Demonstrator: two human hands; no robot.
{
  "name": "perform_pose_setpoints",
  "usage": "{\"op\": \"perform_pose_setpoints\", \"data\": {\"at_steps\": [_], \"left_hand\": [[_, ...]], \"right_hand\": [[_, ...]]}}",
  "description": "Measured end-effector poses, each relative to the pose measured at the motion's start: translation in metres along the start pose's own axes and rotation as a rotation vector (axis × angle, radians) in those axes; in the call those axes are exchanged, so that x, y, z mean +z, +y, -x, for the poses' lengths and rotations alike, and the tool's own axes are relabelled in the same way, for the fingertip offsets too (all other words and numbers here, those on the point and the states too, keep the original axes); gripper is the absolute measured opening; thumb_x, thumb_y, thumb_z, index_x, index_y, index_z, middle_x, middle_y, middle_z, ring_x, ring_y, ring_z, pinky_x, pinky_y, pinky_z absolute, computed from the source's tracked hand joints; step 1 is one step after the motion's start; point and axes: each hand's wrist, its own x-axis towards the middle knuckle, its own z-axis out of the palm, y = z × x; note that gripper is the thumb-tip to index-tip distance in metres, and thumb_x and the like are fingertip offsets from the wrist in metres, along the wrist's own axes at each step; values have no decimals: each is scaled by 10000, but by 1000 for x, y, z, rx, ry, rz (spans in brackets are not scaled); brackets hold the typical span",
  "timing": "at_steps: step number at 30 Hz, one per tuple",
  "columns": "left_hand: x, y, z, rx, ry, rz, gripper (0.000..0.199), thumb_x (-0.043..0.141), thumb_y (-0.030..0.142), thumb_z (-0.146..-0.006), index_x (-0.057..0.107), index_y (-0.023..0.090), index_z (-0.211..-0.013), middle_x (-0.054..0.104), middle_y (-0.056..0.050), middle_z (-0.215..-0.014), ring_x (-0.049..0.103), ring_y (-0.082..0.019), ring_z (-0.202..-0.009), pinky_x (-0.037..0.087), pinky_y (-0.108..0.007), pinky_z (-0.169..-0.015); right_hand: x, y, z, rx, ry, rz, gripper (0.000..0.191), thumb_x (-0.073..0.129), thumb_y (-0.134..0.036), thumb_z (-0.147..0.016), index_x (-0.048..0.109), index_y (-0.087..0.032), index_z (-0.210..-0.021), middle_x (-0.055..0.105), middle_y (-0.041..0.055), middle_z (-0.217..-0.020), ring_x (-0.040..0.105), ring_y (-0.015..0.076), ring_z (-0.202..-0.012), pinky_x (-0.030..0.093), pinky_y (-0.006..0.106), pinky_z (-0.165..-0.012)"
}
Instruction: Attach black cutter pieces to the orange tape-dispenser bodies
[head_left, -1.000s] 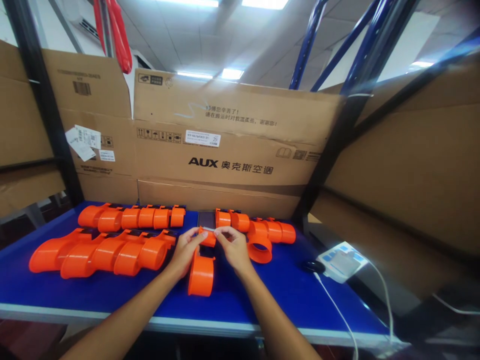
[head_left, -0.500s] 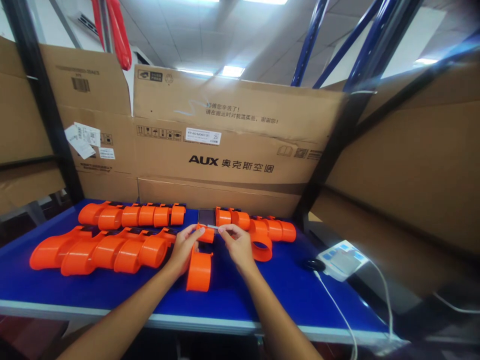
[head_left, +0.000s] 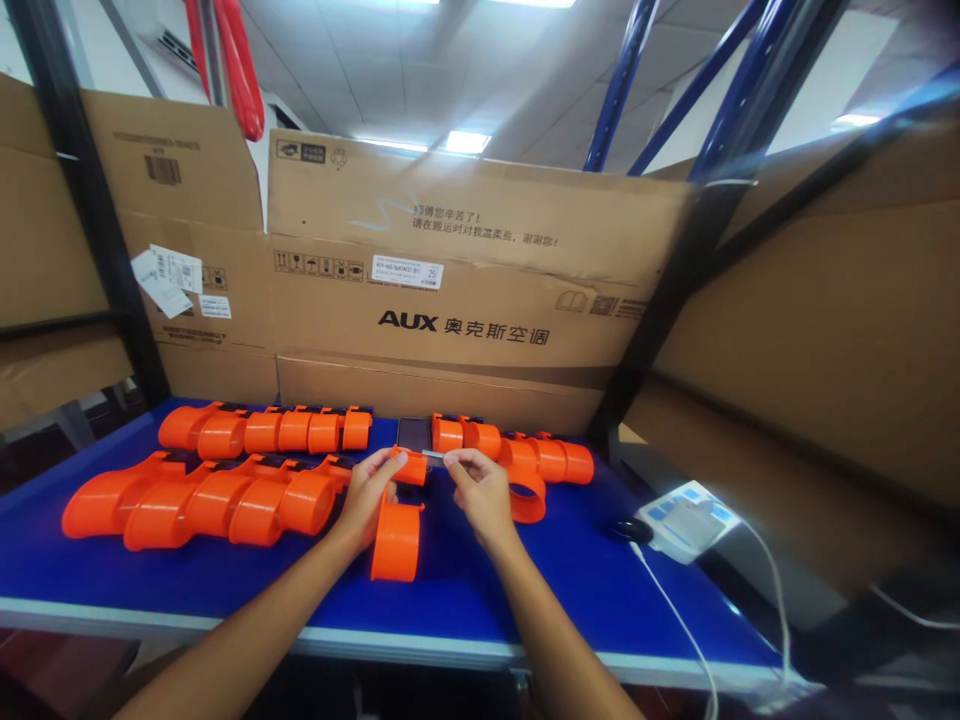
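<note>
The orange part (head_left: 397,545) is over there, mid-table, with its top pinched in the person's left hand (head_left: 369,498). The right hand (head_left: 481,492) is nipped shut on a thin grey strip (head_left: 434,455). More orange rings (head_left: 259,515) lie in rows on the blue table (head_left: 450,612).

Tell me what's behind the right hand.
Behind the right hand are orange rings on the blue table. The hand covers the left edge of the nearest ring; anything else directly behind it is hidden.
</note>
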Motion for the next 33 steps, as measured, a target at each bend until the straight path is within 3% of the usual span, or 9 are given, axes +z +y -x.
{"op": "perform_pose_setpoints", "data": {"at_steps": [12,17,23,27,33], "left_hand": [[3,5,3,-33,-8,38,508,851,525,-635,693,153,-943,373,106,-427,294,-50,-370,220,-190,-389],[1,8,2,-45,85,136,463,878,494,-608,609,173,-806,388,105,-464,320,-45,-387,244,-182,-394],[2,9,2,-37,101,138,479,888,485,-594,564,176,-765,403,98,-475,328,-47,-393,250,-182,-389],[3,10,4,-26,89,131,471,877,492,-611,588,171,-796,416,95,-473,338,-50,-393,259,-179,-387],[1,7,3,-26,86,110,461,859,509,-630,611,170,-820,397,100,-462,324,-49,-387,292,-173,-391]], "right_hand": [[-4,2,-3,-62,67,36,421,761,-575,-740,707,-177,-869,651,25,-655,573,170,-575,427,253,-469],[-16,2,-8,-173,183,148,295,682,-475,-821,682,-183,-865,667,33,-744,594,186,-675,476,287,-603],[-19,2,0,-310,17,639,105,603,-267,-815,665,-201,-762,614,28,-765,575,183,-717,447,281,-667],[-16,1,6,-266,-106,939,53,595,-197,-793,631,-203,-754,617,27,-762,579,182,-715,404,264,-645],[-15,2,7,-189,-167,1103,77,571,-168,-848,629,-193,-805,649,48,-786,599,175,-715,376,246,-628]]}}
